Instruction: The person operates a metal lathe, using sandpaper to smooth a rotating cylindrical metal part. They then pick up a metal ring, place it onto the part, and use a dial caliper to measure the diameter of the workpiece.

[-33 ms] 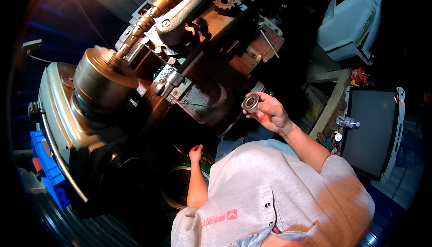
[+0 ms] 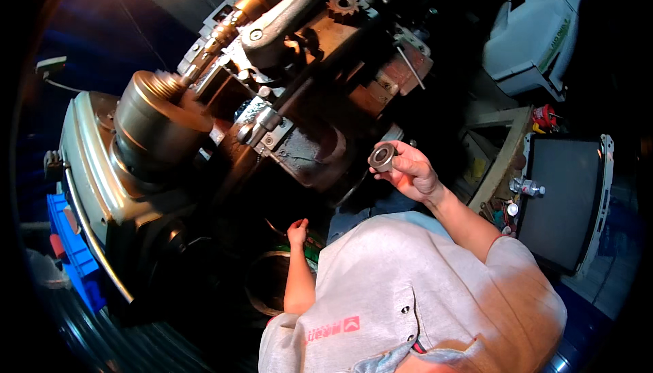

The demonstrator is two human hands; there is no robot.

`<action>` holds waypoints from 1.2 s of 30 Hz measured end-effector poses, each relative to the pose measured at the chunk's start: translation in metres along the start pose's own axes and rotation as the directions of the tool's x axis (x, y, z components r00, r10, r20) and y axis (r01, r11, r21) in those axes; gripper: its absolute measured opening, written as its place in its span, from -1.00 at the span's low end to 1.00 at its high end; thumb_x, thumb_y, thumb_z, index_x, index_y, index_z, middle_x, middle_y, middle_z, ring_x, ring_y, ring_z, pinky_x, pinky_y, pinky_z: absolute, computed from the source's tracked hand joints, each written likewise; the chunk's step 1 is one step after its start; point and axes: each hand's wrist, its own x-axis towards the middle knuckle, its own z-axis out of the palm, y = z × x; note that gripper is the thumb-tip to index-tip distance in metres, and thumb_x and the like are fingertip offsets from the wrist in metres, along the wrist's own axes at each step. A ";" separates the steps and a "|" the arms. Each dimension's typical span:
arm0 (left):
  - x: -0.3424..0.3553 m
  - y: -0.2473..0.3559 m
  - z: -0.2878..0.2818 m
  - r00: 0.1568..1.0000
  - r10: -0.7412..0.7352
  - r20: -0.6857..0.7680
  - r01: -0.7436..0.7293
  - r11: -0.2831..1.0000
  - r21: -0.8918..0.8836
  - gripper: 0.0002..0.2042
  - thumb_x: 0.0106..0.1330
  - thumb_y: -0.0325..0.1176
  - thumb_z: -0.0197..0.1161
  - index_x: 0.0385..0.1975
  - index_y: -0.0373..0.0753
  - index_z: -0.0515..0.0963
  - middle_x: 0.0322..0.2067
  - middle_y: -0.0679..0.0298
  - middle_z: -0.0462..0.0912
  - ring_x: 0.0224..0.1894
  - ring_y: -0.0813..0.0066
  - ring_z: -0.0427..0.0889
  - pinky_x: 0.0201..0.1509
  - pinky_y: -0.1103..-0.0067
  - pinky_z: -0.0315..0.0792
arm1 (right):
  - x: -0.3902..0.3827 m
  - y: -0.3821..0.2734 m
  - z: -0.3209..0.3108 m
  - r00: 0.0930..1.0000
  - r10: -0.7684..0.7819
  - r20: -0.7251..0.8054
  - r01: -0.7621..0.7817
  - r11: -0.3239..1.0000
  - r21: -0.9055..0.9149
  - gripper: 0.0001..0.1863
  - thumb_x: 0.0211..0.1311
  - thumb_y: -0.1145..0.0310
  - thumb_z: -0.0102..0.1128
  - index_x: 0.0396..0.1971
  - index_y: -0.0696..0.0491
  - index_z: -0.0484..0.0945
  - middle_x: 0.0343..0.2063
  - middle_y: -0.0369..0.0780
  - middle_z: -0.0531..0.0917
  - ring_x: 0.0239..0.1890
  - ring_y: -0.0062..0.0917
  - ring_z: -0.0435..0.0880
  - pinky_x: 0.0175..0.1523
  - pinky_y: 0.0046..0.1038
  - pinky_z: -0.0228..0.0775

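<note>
A short, thick metal ring (image 2: 383, 157) with a round hole through it is pinched between the thumb and fingers of my right hand (image 2: 413, 174). It is held up in front of my body, with its holed face turned upward. My left hand (image 2: 297, 231) is low by my left side, its fingers curled; what they hold, if anything, is hidden in the dark. Beyond my hands stands a metal lathe, whose large cylindrical chuck (image 2: 160, 121) is partly blurred at its far end. A drill-like shaft (image 2: 199, 67) points at the chuck.
A long-handled lever (image 2: 279, 29) and a toothed cutter (image 2: 343, 8) sit atop the lathe carriage. At right are a dark flat panel (image 2: 561, 199), a plastic bottle (image 2: 527, 187) and a white plastic shell (image 2: 534, 36). A blue bin (image 2: 78, 254) stands at far left, a round container (image 2: 257, 298) below my left hand.
The whole view has shifted slightly, so the lathe appears a little farther right. My right hand still holds the ring, and my left hand stays low.
</note>
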 end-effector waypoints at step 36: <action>-0.115 -0.057 0.024 0.946 -0.207 -0.249 0.169 0.972 -0.165 -0.65 0.20 -0.21 0.33 -0.18 -0.39 0.62 -0.42 0.27 0.67 -0.45 0.52 0.58 -0.33 0.57 0.47 | 0.122 -0.155 0.135 0.915 0.029 0.403 0.291 0.646 -0.706 -0.28 -0.27 0.43 0.40 0.03 0.25 0.37 -0.08 -0.07 0.58 -0.06 -0.48 0.60 0.07 -0.47 0.45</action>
